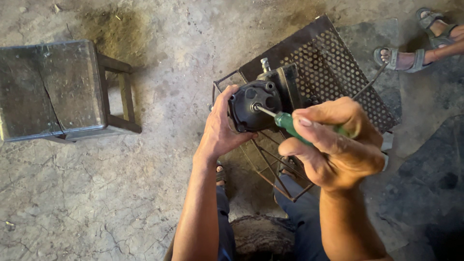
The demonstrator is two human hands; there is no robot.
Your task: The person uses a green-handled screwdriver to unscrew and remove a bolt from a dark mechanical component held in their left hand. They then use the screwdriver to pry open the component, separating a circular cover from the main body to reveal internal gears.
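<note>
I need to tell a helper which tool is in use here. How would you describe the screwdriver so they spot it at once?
Start at the perforated metal stand right of centre, where a black round-faced machine part rests, steadied by the left hand. The screwdriver runs from that part's face into the right hand. Its bright green handle is the only green thing among dark metal.

Setting: informal repair workshop, ground level, work done low over the floor. Evidence: cracked, stained bare concrete floor with dark oily patches; battered dark metal-topped stool with rusty frame standing on it; perforated dark steel sheet on a rusted wire-rod stand serving as a work surface; grimy black cast-metal machine part resting there; green-handled screwdriver in use; a second person's grey-sandalled feet at the edge.
</note>
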